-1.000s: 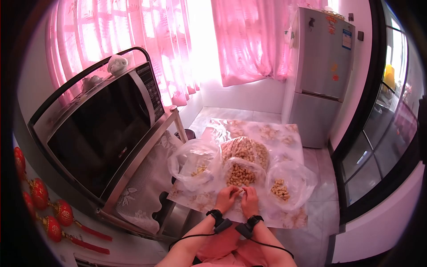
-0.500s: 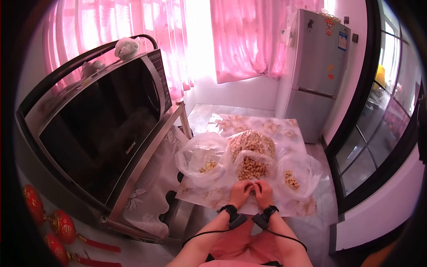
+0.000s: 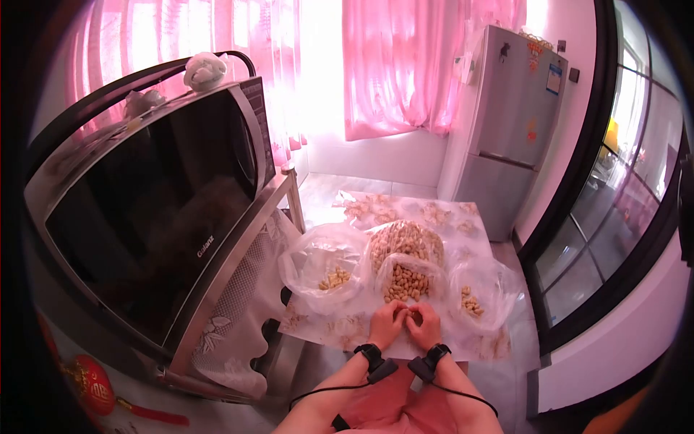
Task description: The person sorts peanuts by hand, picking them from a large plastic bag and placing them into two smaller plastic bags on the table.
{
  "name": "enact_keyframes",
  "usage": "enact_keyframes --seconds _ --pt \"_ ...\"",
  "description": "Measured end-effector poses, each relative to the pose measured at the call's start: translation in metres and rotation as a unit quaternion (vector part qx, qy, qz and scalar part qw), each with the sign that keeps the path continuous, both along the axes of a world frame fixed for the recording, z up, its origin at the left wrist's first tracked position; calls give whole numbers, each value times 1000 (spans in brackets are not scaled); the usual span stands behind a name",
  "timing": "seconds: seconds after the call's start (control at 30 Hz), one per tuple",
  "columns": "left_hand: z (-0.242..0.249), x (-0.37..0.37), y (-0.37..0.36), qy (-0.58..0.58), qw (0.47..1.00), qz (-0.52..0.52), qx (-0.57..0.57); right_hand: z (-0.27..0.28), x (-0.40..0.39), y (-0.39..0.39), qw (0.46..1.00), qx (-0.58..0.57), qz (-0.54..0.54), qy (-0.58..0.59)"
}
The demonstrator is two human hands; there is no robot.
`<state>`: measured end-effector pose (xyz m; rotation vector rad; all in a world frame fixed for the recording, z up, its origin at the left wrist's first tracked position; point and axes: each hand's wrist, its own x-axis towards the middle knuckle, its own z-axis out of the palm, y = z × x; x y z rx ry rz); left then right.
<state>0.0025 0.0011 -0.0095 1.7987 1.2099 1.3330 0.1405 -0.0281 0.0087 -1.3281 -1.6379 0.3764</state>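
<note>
My left hand [image 3: 387,325] and my right hand [image 3: 425,327] meet at the fingertips over the near part of the table, both closed in a pinch. Between them is a small tan piece that looks like a peanut, mostly hidden by the fingers. Just beyond my fingers, a large clear plastic bag [image 3: 394,244] full of unshelled peanuts [image 3: 406,282] lies with its mouth toward me. To the left, an open plastic bag [image 3: 303,253] holds a small pile of pale pieces [image 3: 335,278]. On the right, another plastic bag [image 3: 499,278] contains several peanut-like pieces [image 3: 471,302].
The low table has a flowered cover [image 3: 318,325]. A microwave [image 3: 155,210] stands on a metal-framed rack at left, draped with a lace cloth [image 3: 231,347]. A fridge [image 3: 506,108] is at the back right, beside a black-framed glass door [image 3: 603,210]. Red ornaments [image 3: 94,383] hang lower left.
The camera view has shifted slightly, so the room and table sit a little lower and further left. My hands stay together, with the fingers turned a little differently around the small piece.
</note>
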Motion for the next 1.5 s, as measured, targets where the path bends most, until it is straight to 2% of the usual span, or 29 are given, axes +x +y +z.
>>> enact_keyframes --seconds 0.3,0.4,0.47,0.57,1.5 --pt "8 -2 -1 6 1000 -9 14 -6 3 1 1000 27 9 9" --pt "7 -2 -4 -12 1000 -15 4 -6 1 -1 999 14 10 49" --pt "7 -2 -4 -25 1000 -19 -1 -7 1 -2 996 -37 -8 86" --pt "5 -2 -2 1 1000 -6 16 -6 3 -2 999 -31 4 29" --pt "7 -3 -4 9 1000 -11 6 -5 2 -3 1000 -16 -2 16"
